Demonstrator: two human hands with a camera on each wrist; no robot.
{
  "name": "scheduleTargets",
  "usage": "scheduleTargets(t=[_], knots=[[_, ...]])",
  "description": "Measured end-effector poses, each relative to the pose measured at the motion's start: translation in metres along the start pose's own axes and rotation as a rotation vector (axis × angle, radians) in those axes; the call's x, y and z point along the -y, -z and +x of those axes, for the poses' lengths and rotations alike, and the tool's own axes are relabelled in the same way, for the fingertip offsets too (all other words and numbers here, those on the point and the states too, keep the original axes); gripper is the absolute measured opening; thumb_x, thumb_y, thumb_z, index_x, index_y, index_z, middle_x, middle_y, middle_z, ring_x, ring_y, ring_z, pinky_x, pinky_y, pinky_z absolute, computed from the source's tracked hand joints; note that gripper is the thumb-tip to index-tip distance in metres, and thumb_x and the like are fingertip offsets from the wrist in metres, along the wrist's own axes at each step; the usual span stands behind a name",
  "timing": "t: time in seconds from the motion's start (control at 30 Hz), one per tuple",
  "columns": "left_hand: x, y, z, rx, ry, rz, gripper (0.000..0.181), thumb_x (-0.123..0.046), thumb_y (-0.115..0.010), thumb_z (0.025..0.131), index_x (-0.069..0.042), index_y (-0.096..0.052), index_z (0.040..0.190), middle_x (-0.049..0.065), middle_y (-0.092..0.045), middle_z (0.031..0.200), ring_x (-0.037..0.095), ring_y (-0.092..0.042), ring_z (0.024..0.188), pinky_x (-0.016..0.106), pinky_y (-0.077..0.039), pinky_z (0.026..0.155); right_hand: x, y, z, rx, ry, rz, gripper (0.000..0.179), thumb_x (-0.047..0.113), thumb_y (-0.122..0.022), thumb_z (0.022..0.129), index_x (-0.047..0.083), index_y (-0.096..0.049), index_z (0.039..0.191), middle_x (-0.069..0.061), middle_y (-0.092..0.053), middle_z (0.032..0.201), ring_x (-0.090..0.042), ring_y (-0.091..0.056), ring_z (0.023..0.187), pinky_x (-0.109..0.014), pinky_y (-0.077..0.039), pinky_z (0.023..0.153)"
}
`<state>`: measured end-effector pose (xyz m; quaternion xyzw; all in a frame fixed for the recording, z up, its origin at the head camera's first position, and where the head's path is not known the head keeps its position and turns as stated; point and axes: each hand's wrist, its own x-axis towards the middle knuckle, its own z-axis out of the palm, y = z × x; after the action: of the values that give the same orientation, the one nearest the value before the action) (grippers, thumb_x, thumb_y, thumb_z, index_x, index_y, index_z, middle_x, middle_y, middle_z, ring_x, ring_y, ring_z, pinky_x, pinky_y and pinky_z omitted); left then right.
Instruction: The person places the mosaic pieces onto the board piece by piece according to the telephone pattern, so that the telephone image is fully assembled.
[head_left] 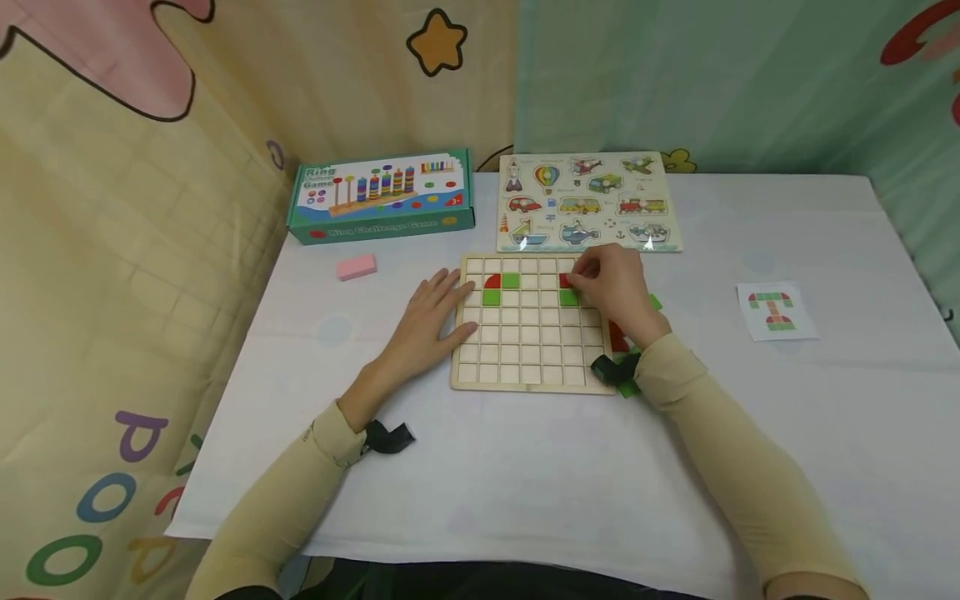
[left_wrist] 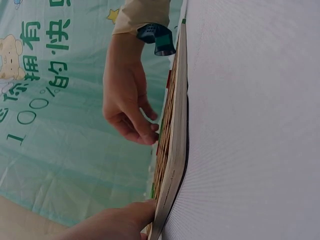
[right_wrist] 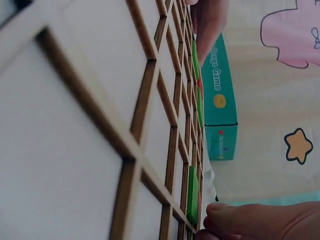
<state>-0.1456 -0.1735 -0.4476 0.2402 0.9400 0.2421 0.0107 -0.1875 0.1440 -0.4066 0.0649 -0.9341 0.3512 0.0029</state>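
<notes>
A wooden grid board (head_left: 528,388) lies on the table. My right hand (head_left: 617,287) is over its upper right, fingertips pinching a red tile (head_left: 565,281) in a cell; in the right wrist view the thumb (right_wrist: 250,217) is beside it. Just below is a green tile (head_left: 569,297). At the upper left of the grid sit a red curved-edge tile (head_left: 492,282), a green tile (head_left: 510,281) beside it and another green tile (head_left: 491,297) below. My left hand (head_left: 427,321) rests, fingers spread, at the board's left edge. The left wrist view shows its thumb (left_wrist: 130,217) touching the rim.
Loose red tiles (head_left: 618,337) and green tiles (head_left: 628,388) lie right of the board, partly under my right arm. A pattern card (head_left: 777,312) lies farther right. Behind stand a green ring-game box (head_left: 382,225) and a vehicle picture puzzle (head_left: 551,227). A pink block (head_left: 356,267) lies at left.
</notes>
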Motion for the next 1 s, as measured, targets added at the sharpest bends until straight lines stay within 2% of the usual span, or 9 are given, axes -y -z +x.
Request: scheduleTargets(t=[0.17,0.4,0.53,0.7,0.83,1.0], knots=[[-0.002,0.001,0.000,0.001,0.001,-0.001,0.069,-0.041,-0.065,0.104,-0.010,-0.042,0.162,0.014,-0.027,0.174,0.032,-0.013,0.164,0.052,-0.006,0.134,-0.003,0.002,-0.003,0.057,0.075,-0.010,0.008,0.008,-0.077,0.096,0.000,-0.077,0.097,-0.017,-0.076,0.094,-0.031,-0.069,0.088,-0.045,-0.057,0.081],[-0.002,0.002,0.000,0.013,0.010,-0.003,0.068,-0.041,-0.063,0.105,-0.011,-0.042,0.162,0.013,-0.027,0.174,0.031,-0.013,0.165,0.051,-0.006,0.134,-0.011,0.014,-0.007,0.086,0.158,-0.002,0.010,0.008,-0.077,0.096,0.001,-0.078,0.104,-0.015,-0.077,0.099,-0.029,-0.071,0.092,-0.048,-0.061,0.086],[-0.002,0.001,0.000,0.009,0.008,-0.006,0.069,-0.041,-0.064,0.104,-0.012,-0.041,0.163,0.012,-0.026,0.175,0.031,-0.013,0.165,0.052,-0.006,0.134,-0.021,0.033,-0.013,0.100,0.152,0.009,0.012,0.008,-0.075,0.097,0.001,-0.077,0.106,-0.016,-0.077,0.104,-0.031,-0.071,0.097,-0.051,-0.061,0.088],[-0.001,-0.001,0.001,-0.004,-0.002,-0.013,0.068,-0.040,-0.064,0.104,-0.012,-0.042,0.162,0.013,-0.027,0.174,0.032,-0.014,0.164,0.053,-0.007,0.134,-0.043,0.058,-0.028,0.113,0.105,-0.014,0.014,0.009,-0.075,0.097,0.002,-0.077,0.109,-0.017,-0.076,0.107,-0.031,-0.069,0.100,-0.055,-0.060,0.092],[-0.001,-0.002,0.000,-0.006,-0.004,-0.016,0.067,-0.040,-0.063,0.105,-0.012,-0.042,0.162,0.013,-0.027,0.174,0.033,-0.014,0.164,0.054,-0.007,0.134,-0.058,0.073,-0.038,0.196,0.058,-0.018,0.023,0.013,-0.080,0.094,0.005,-0.077,0.115,-0.014,-0.075,0.112,-0.030,-0.067,0.106,-0.055,-0.058,0.097],[-0.001,-0.001,0.000,-0.003,-0.005,-0.016,0.067,-0.040,-0.063,0.105,-0.012,-0.042,0.162,0.013,-0.026,0.174,0.032,-0.013,0.165,0.052,-0.006,0.134,-0.069,0.081,-0.044,0.282,0.095,-0.017,0.036,0.009,-0.086,0.088,0.007,-0.076,0.122,-0.012,-0.074,0.119,-0.031,-0.065,0.112,-0.056,-0.055,0.101]])
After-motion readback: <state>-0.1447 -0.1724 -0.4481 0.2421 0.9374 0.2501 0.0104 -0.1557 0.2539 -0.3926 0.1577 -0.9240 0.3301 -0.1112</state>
